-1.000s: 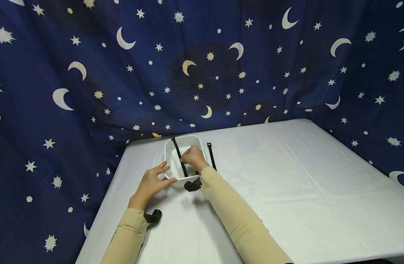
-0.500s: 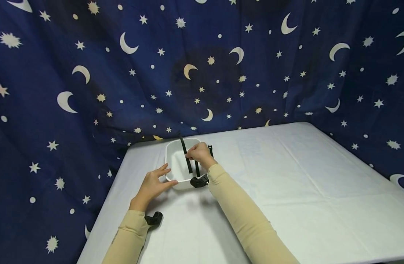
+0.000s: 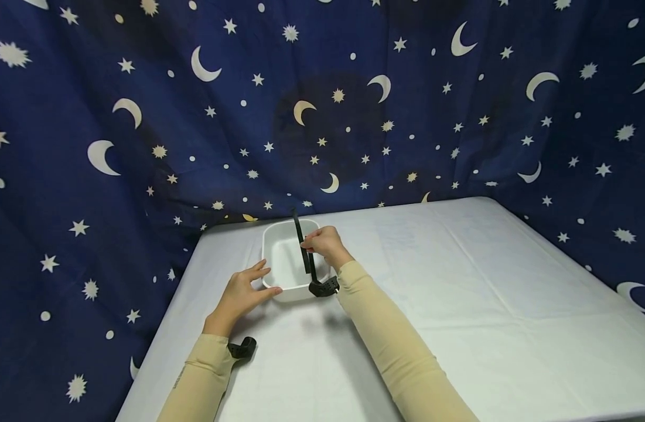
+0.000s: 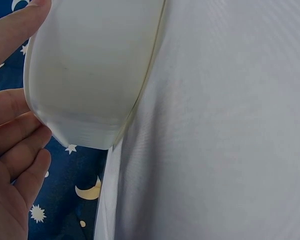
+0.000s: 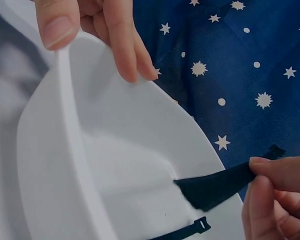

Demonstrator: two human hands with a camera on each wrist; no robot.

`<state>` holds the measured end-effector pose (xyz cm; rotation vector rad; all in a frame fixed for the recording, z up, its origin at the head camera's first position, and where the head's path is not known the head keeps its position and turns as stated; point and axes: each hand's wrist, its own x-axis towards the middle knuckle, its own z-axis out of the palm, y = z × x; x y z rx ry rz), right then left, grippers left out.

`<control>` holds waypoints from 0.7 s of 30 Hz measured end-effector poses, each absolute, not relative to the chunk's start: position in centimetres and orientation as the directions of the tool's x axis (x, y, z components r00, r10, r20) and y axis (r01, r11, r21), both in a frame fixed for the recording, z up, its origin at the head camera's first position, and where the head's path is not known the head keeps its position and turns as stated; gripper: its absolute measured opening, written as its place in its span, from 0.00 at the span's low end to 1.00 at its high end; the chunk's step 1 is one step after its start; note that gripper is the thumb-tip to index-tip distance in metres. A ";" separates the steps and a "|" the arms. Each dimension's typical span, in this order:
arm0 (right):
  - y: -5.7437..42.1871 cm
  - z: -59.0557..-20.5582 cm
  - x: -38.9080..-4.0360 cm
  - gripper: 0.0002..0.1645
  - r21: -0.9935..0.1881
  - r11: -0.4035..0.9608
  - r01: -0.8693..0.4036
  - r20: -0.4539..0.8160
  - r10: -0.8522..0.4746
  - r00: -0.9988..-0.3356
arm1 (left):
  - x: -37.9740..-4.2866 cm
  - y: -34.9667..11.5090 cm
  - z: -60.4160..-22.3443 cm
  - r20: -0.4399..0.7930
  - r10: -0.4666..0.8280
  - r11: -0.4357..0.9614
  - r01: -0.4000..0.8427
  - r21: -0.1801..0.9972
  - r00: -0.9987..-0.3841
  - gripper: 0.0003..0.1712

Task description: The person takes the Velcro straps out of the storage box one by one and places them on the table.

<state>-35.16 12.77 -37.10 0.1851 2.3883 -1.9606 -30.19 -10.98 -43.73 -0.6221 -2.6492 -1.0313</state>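
My right hand [image 3: 326, 243] pinches a black hook-and-loop cable tie [image 5: 215, 187] between thumb and fingers, above the right half of a white plastic bin [image 3: 281, 255]. The tie points away from me, its slotted head past the far rim and its tail over the inside. A second black cable tie [image 5: 182, 231] lies in the bin, close beside the held one. At the near left corner, my left hand [image 3: 243, 293] holds the bin: the thumb presses the near rim while bent fingers touch the left side.
The bin stands toward the back left of a white-covered table [image 3: 459, 305]. A dark blue curtain [image 3: 222, 117] with moons and stars hangs behind and to the left. Black wrist cameras [image 3: 243, 348] sit on both wrists, the right one overlapping the bin's near right corner.
My right hand has moved right with the cable tie, from the bin's middle to beside the second tie. A tie on the table right of the bin is now out of sight. The left hand stays.
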 end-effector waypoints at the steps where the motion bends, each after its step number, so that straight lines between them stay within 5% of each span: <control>1: 12.9 -37.0 -35.1 0.09 -0.975 0.185 0.122 -0.112 0.063 -0.992 | -30.2 -11.0 -43.7 0.358 0.303 0.661 0.465 0.588 -0.883 0.40; 21: 17.0 -36.4 -35.5 0.11 -0.977 0.125 0.174 -0.160 0.114 -0.981 | -29.9 -10.8 -43.6 0.344 0.298 0.663 0.453 0.596 -0.890 0.39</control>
